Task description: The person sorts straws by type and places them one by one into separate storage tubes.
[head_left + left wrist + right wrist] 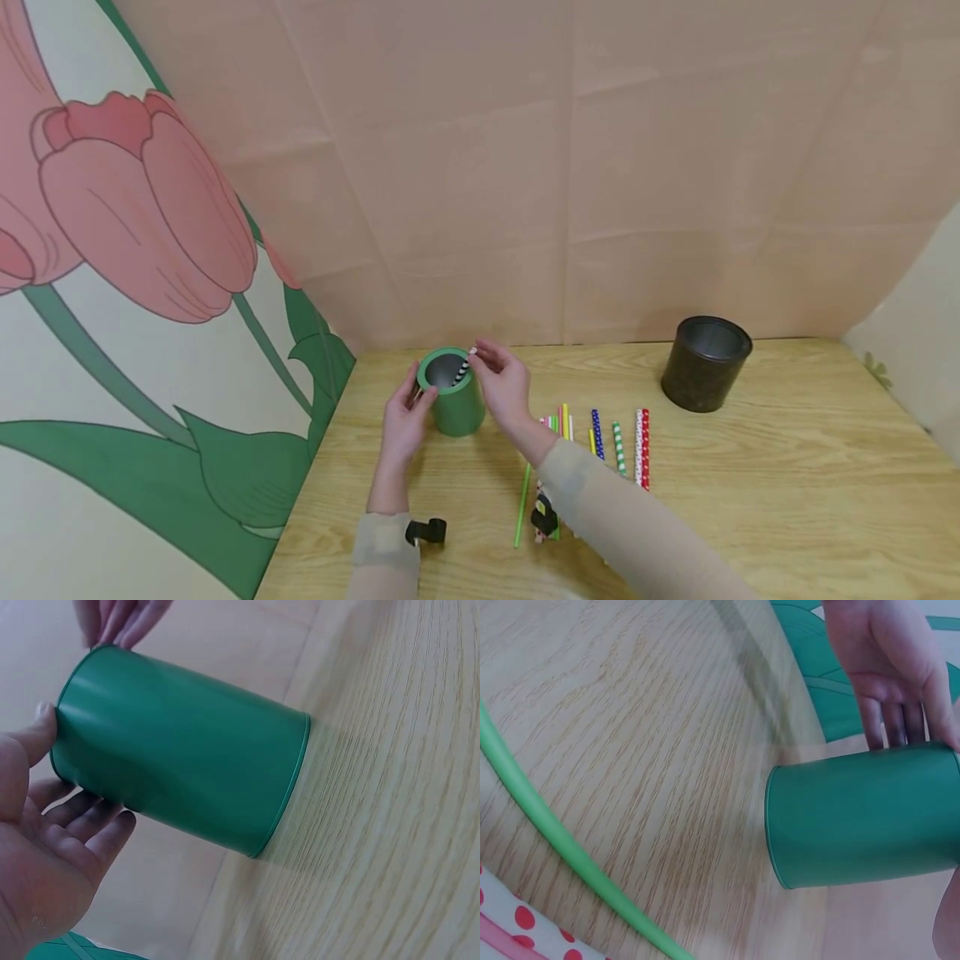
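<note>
Slim multicoloured straws (646, 442) lie nearest me on the wooden table (810, 467), still left out; near its far-left corner, my left hand (403, 423) grips a green cylindrical can (459, 415), my right hand (506, 392) pinches one black-and-white striped straw (462, 370) partway inside; a black cylindrical can (701, 377) stands near the far edge.

Beige sleeves (637, 533), greyish cuffs (381, 542), black wrist cameras (429, 532)

I can't see where the slim black-and-white striped straw (462, 370) ends inside the green cylindrical canister (460, 413); the beige right sleeve (637, 529) partly hides the colourful straws (645, 446).
</note>
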### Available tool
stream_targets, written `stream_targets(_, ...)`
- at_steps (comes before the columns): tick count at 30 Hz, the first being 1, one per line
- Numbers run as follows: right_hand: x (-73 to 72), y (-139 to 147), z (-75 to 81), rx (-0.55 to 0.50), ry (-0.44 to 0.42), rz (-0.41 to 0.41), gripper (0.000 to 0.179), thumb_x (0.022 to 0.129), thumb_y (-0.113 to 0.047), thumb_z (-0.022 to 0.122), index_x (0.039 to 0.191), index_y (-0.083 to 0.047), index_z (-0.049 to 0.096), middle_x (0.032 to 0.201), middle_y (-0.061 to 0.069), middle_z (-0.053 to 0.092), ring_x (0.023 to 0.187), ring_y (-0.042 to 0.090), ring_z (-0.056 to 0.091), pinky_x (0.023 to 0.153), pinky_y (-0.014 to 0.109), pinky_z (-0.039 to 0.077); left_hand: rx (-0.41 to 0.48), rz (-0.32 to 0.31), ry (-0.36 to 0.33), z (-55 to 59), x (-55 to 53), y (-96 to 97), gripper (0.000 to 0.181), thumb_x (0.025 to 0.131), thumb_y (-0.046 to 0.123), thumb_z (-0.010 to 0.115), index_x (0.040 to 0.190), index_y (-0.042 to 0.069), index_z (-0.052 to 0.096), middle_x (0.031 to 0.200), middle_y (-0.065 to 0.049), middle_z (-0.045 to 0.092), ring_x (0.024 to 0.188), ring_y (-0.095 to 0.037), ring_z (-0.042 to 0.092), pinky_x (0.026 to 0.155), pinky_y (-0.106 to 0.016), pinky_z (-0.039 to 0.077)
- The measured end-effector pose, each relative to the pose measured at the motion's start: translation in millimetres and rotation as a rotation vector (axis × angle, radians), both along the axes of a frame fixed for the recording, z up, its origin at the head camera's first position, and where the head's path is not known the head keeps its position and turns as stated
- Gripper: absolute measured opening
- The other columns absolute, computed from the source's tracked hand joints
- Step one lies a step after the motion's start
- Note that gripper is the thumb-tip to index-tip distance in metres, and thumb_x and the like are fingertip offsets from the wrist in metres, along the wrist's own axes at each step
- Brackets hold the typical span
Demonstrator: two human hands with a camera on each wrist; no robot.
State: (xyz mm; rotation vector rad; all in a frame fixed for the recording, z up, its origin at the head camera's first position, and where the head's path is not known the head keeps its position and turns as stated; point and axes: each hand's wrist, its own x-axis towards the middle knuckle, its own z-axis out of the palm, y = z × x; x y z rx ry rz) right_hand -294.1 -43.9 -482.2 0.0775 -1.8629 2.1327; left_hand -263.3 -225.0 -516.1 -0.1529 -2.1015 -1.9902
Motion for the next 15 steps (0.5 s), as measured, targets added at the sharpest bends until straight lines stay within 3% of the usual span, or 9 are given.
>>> stream_targets(15,-2.8,31.9,-8.5,-0.089,-0.023,-0.03,0.032,0.098,0.003,0.074,0.13,0.004,0.072,0.123,0.022,0.075,0.113,0.028,0.073,0.094,0.024,0.061,0.002,-0.011,0.005,-1.0,2.0,-0.7,0.067,0.107,0.011,0.068,0.163,-0.002,0.035,0.171,-0.018,0.032,0.157,-0.036,0.031,0.125,-0.04,0.034)
